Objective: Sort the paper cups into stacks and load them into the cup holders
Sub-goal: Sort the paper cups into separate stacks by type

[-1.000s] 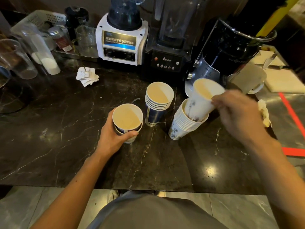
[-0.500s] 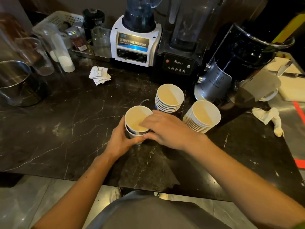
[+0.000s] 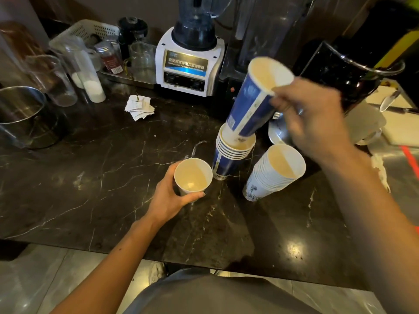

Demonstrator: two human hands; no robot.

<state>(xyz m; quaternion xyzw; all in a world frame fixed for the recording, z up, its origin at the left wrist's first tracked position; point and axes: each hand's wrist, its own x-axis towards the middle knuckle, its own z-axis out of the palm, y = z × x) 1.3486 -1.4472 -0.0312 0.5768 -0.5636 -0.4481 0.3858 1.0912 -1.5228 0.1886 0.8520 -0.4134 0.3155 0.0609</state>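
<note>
My right hand (image 3: 315, 118) grips a blue paper cup (image 3: 251, 103) by its rim, tilted, its base dipping into the top of the blue cup stack (image 3: 229, 159) on the dark marble counter (image 3: 90, 173). To the right of that stack leans a taller stack of white printed cups (image 3: 269, 177). My left hand (image 3: 170, 198) is wrapped around a white paper cup (image 3: 192, 177) standing on the counter just left of the blue stack. No cup holder is in view.
A white blender (image 3: 192, 62) and a dark blender (image 3: 260, 41) stand behind the stacks. Folded paper slips (image 3: 139, 107) lie mid-counter. Clear jugs (image 3: 56, 80), a steel pot (image 3: 22, 114) and a basket (image 3: 84, 32) crowd the left; a black machine (image 3: 353, 75) stands right.
My right hand lifted the blue cup out of the cups in my left hand and carried it right and up onto the blue stack. My left hand kept hold of the white cup.
</note>
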